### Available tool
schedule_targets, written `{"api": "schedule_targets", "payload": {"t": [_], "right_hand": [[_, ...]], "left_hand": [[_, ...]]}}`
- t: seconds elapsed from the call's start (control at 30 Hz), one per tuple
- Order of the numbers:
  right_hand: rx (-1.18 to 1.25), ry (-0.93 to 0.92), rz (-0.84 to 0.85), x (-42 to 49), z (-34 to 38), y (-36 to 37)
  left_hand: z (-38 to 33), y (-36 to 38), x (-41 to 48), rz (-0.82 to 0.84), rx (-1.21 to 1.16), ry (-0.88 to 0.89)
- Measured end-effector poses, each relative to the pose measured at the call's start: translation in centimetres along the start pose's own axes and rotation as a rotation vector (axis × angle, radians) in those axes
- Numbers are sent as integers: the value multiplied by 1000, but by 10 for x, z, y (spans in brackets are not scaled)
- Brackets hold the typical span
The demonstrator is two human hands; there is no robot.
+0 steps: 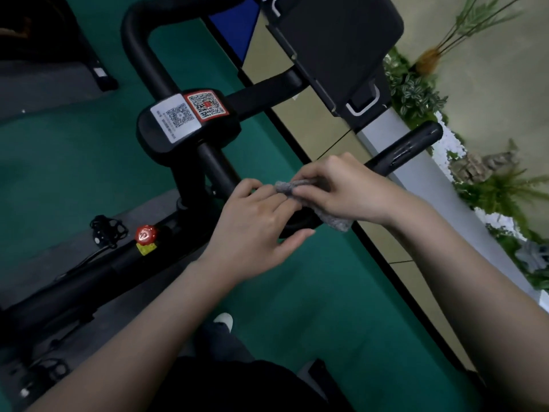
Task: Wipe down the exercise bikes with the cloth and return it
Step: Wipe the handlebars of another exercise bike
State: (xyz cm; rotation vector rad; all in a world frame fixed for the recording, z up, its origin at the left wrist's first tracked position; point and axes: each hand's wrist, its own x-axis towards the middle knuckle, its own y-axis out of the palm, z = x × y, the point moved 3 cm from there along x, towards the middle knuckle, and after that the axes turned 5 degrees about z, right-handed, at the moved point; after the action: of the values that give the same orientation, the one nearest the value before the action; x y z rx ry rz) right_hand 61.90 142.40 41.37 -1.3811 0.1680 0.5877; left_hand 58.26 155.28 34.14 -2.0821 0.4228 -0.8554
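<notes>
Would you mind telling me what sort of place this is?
Probably a gym or fitness studio: an exercise bike with QR-code stickers on its console, a red knob, and green flooring.

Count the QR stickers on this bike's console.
2. A white sticker sits on the left of the console; a red sticker lies right beside it, on the side toward the screen. More may be hidden on faces out of view.

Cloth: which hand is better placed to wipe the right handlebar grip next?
Likely right: right hand holds most of the cloth, nearest that handlebar grip; left hand only pinches its end.
</notes>
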Motion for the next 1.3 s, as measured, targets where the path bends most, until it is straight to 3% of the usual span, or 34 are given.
{"api": "schedule_targets", "payload": {"t": [0.37,0.53,0.73,0.97,1.13,1.3], "right_hand": [[-97,43,-89,1,-24,-11],[-60,-35,-33,6,-5,-3],[-164,140,22,18,-35,-20],[-129,92,160,30,-22,-14],[-122,170,124,30,-38,-22],[-55,97,121,25,-35,-17]], "left_hand": [[0,2,-1,13,-3,-28],[-2,2,0,-10,1,-44],[-3,-1,0,52,43,-33],[-16,0,12,75,132,-91],[-23,5,22,179,81,-127],[-23,12,23,253,75,-174]]}}
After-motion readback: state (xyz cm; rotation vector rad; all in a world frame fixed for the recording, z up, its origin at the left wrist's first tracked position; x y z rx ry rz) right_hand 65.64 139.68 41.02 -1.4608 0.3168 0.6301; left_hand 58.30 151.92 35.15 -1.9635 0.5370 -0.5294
